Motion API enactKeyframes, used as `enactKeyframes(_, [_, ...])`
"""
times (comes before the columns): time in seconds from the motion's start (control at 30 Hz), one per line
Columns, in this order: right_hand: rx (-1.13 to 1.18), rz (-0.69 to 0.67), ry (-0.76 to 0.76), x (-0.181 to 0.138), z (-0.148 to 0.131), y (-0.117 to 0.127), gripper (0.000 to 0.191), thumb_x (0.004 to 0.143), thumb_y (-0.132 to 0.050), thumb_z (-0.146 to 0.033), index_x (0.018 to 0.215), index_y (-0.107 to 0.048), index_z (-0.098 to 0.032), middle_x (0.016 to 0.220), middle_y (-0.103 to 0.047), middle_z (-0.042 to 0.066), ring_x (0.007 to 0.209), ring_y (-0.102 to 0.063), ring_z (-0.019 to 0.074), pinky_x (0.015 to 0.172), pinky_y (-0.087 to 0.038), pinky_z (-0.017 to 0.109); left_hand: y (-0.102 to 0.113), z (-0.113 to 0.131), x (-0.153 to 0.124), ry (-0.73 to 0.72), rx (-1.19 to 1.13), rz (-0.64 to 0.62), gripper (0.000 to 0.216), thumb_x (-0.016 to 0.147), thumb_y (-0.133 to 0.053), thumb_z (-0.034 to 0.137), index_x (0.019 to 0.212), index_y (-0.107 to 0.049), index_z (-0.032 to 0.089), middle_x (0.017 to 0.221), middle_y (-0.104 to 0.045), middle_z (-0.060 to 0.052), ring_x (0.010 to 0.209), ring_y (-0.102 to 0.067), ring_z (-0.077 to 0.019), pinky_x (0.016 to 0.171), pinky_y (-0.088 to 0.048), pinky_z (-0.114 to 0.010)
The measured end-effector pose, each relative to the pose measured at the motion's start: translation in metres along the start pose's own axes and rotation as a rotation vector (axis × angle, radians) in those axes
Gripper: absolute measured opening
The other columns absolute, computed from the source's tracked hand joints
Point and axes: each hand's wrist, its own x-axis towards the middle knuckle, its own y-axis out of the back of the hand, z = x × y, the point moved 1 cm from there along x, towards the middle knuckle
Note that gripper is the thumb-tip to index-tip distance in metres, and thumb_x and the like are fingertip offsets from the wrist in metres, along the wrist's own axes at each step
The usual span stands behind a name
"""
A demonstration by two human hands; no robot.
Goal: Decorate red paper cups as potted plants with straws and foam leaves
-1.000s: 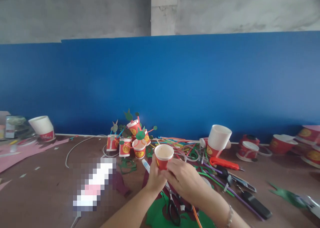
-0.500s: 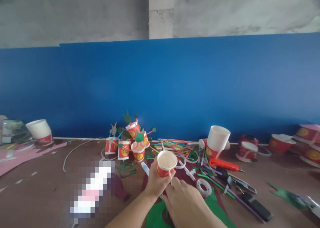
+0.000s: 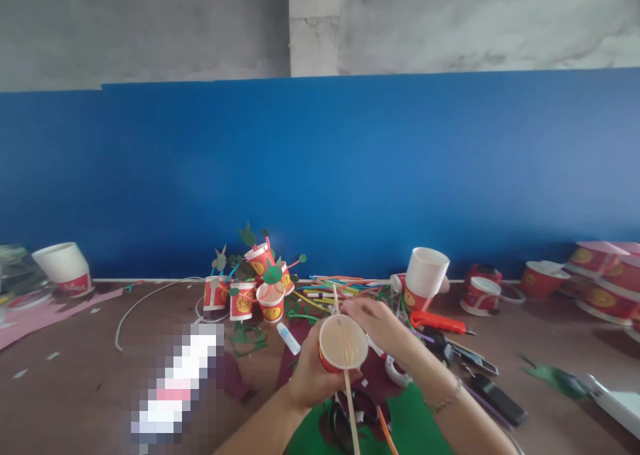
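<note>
Red paper cup (image 3: pixel 334 364) with pale inside, mouth tipped toward camera, held above middle of tabletop's (image 3: pixel 90 368) near edge. Left hand (image 3: pixel 307 375) wrapped round its wall. Thin wooden stick (image 3: pixel 351 402) crosses mouth, juts past lower rim. Right hand (image 3: pixel 380 318) pinches stick's upper end at far rim.

A brown work surface (image 3: pixel 100 382) ran along the blue wall. On it stood a cluster of red paper cups (image 3: pixel 250 294) trimmed with green cutouts, beside a heap of coloured straws (image 3: pixel 325 286). A red utility knife (image 3: pixel 436 321), a glue tube (image 3: pixel 287 338), a white cable (image 3: pixel 145 299), pink paper scraps (image 3: pixel 35 312) and a green sheet (image 3: pixel 415 428) lay about, with red bowls (image 3: pixel 543 279) at the right.
</note>
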Motion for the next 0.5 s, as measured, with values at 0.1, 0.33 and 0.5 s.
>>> enactKeyframes(0.1, [0.339, -0.112, -0.164, 0.001, 0.010, -0.012, 0.030, 0.074, -0.061, -0.044, 0.066, -0.061, -0.016, 0.058, -0.055, -0.001, 0.055, -0.048, 0.0117, 0.053, -0.035, 0.023, -0.002, 0.004, 0.000, -0.008, -0.028, -0.048, 0.078, 0.051, -0.085, 0.031, 0.120, -0.051, 0.015, 0.107, -0.064, -0.012, 0.100, -0.059, -0.0272, 0.090, -0.047, -0.040])
enactKeyframes(0.33, [0.644, 0.004, -0.350, -0.006, 0.006, -0.023, 0.024, 0.069, -0.067, -0.040, 0.075, -0.066, -0.016, 0.062, -0.063, -0.001, 0.060, -0.056, 0.0137, 0.056, -0.041, 0.023, -0.003, 0.003, 0.001, -0.020, -0.001, 0.056, 0.061, 0.061, -0.077, 0.029, 0.116, -0.053, 0.017, 0.095, -0.067, -0.008, 0.100, -0.061, -0.0265, 0.093, -0.046, -0.041])
enactKeyframes(0.5, [0.783, 0.016, -0.381, 0.000, 0.012, -0.024, 0.025, 0.060, -0.077, -0.036, 0.068, -0.064, -0.016, 0.054, -0.058, -0.003, 0.050, -0.051, 0.0092, 0.048, -0.039, 0.020, -0.004, -0.006, -0.001, 0.004, 0.013, 0.035, 0.055, 0.061, -0.076, 0.030, 0.111, -0.057, 0.016, 0.095, -0.068, -0.010, 0.097, -0.062, -0.0262, 0.090, -0.048, -0.039])
